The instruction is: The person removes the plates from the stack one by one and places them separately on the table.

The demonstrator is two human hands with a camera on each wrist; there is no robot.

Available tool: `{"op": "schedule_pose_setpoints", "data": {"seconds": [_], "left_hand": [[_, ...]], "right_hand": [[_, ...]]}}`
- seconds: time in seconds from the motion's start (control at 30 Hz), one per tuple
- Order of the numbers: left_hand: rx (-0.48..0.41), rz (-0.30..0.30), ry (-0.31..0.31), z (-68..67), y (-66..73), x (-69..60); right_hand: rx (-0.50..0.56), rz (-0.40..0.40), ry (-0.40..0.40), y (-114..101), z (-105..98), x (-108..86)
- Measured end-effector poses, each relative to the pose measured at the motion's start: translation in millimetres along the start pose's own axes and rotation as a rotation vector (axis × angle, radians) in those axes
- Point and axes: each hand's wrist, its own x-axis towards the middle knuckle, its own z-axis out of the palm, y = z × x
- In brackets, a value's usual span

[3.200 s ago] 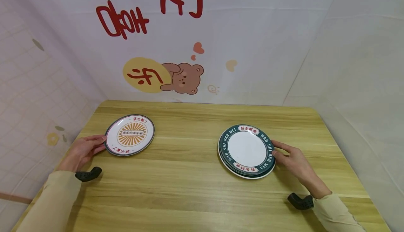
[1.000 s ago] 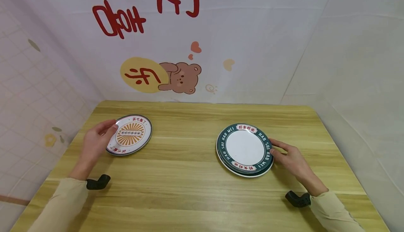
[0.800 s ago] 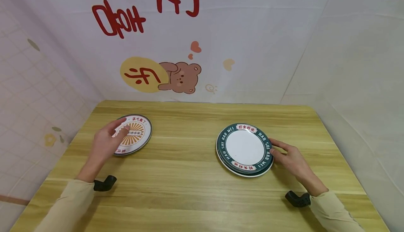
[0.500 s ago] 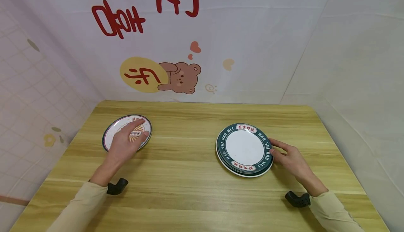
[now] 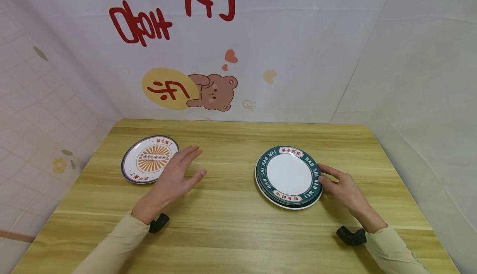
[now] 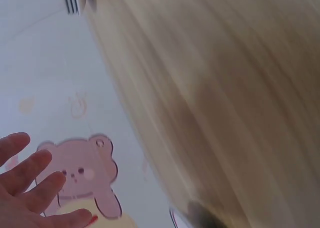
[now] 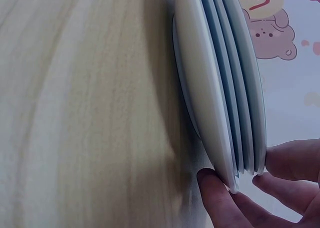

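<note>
My left hand (image 5: 175, 179) is in the air over the table in the head view, fingers spread, holding nothing. Just left of it lies a white plate (image 5: 130, 164) with an orange sunburst and a dark rim. The left wrist view shows the fingers (image 6: 35, 183) stretched out before the wall. At the right side of a stack of plates (image 5: 290, 174), the top one green-rimmed with a white centre, my right hand (image 5: 344, 189) holds the edge. In the right wrist view several stacked rims (image 7: 235, 97) show, with fingertips (image 7: 215, 188) at the lowest rim and another digit against the top one.
A wood-grain table (image 5: 223, 232) carries the plates. A white printed cloth wall (image 5: 298, 58) with a bear stands behind it, and more cloth hangs at both sides. Black wrist mounts (image 5: 351, 236) sit on the arms. A fork-like object (image 6: 72, 0) edges into the left wrist view.
My left hand has let go of the sunburst plate's left rim and crossed over it to the right, its fingers spreading. The right hand and the stack have stayed in place.
</note>
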Motion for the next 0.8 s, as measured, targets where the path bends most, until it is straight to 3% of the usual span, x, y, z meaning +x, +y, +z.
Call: {"op": "schedule_pose_setpoints", "data": {"seconds": [0.2, 0.8], "left_hand": [[0.017, 0.079, -0.037, 17.2, 12.6, 6.8], [0.024, 0.121, -0.171, 57.3, 49.6, 19.1]], "right_hand": [[-0.011, -0.020, -0.009, 1.1, -0.8, -0.3], [-0.005, -0.036, 0.004, 1.5, 0.4, -0.6]]}}
